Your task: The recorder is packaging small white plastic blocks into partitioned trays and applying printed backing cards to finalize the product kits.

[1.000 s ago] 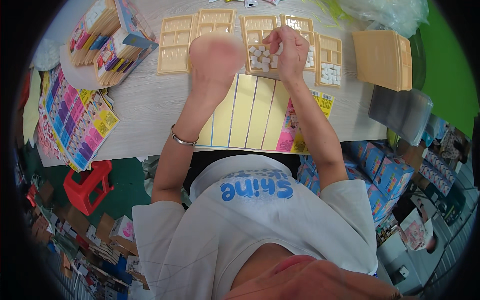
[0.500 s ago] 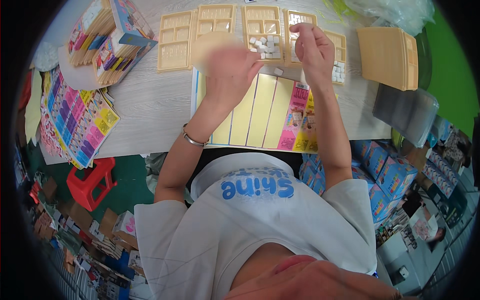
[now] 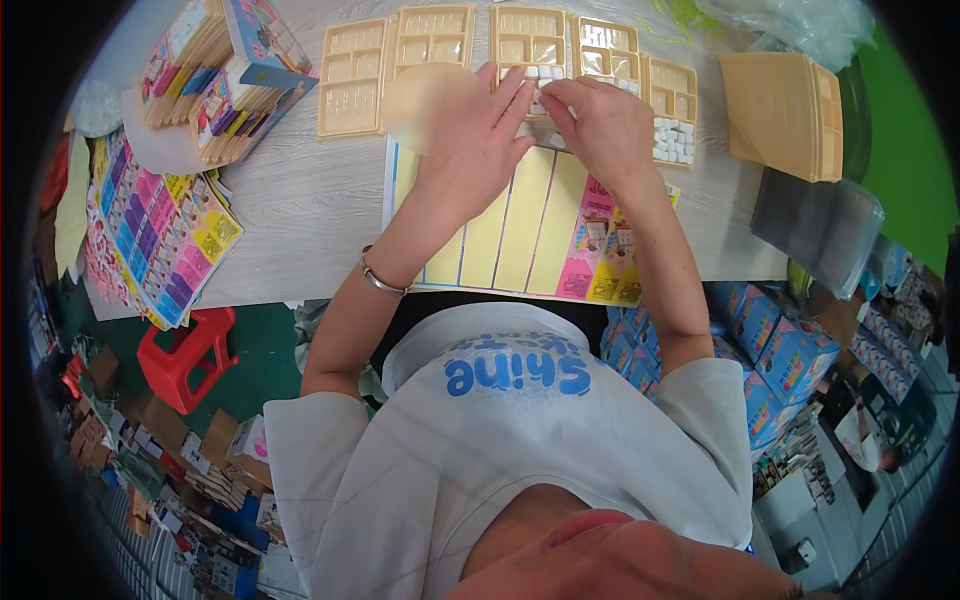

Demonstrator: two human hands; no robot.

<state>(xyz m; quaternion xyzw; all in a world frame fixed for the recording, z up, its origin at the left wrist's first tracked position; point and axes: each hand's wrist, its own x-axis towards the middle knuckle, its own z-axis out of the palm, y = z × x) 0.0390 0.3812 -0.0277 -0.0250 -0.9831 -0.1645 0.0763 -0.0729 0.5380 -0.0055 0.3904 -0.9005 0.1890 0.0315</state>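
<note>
Several cream plastic trays with compartments stand in a row at the far side of the table. My left hand (image 3: 470, 145) lies with fingers spread at the near end of the middle tray (image 3: 515, 48), its fingertips by small white cubes (image 3: 545, 72). A pale blur hides part of this hand and the tray beside it. From the right, my right hand (image 3: 605, 130) reaches to the same cubes, thumb and forefinger drawn together. Whether a cube is between them I cannot tell. More white cubes (image 3: 674, 141) fill the near compartment of the rightmost tray (image 3: 672, 88). One loose cube (image 3: 557, 141) sits below my right hand.
A yellow-striped printed sheet (image 3: 480, 250) lies under my forearms. At the left are printed card sheets (image 3: 165, 235) and a box of upright packs (image 3: 265, 75). Stacked cream trays (image 3: 770, 115) and a clear plastic container (image 3: 820, 230) are at the right; a red stool (image 3: 190, 360) stands below.
My right hand has moved left and nearer, from the fourth tray to the cubes in the middle tray. My left hand's fingers have spread over that tray's near end.
</note>
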